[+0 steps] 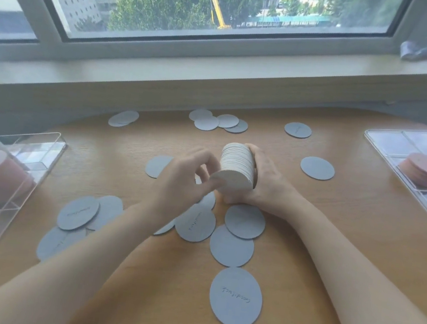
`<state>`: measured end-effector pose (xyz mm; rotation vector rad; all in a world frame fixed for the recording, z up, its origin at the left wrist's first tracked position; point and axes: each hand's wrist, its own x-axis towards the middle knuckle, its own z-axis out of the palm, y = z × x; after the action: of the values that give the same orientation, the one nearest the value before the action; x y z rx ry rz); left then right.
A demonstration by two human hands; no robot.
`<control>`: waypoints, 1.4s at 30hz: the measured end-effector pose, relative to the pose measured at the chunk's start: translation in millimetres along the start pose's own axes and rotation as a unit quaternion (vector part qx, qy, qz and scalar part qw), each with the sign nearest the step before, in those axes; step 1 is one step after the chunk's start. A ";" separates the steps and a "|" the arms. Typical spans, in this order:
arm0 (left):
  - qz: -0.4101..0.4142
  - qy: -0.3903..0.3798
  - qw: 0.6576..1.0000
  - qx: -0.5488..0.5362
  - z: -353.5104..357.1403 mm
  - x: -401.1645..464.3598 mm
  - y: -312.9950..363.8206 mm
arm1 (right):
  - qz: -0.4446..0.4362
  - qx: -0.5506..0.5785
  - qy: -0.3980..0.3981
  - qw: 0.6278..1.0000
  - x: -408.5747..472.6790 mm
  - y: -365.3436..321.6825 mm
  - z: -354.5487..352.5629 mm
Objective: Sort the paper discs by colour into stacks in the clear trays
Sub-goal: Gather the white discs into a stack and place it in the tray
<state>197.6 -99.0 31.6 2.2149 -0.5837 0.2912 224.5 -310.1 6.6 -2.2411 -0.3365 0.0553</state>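
The tabletop [319,228] carries a clear tray [386,145] with a pink stack [425,170] far to the right of your hands. Grey discs [231,246] lie just below them. Your right hand [266,179] grips the white stack [237,167] above the tabletop; your left hand [186,180] pinches its near edge.

Your left hand [185,182] covering parts of the grey discs [195,225] beneath it, embossed script on those discs too small to read, left clear tray [31,166] cut by the frame's edge, right clear tray [386,145] likewise, crumpled object on the windowsill [415,52] too blurred to name.
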 end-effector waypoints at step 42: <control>-0.291 -0.135 0.937 0.135 -18.8 198.3 -122.4 | -0.042 -0.017 0.016 0.999 3.9 2.4 1.0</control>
<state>430.2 -77.3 40.7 2.5958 -0.0007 -0.2621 228.7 -309.7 4.4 -2.2559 -0.4166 -0.0321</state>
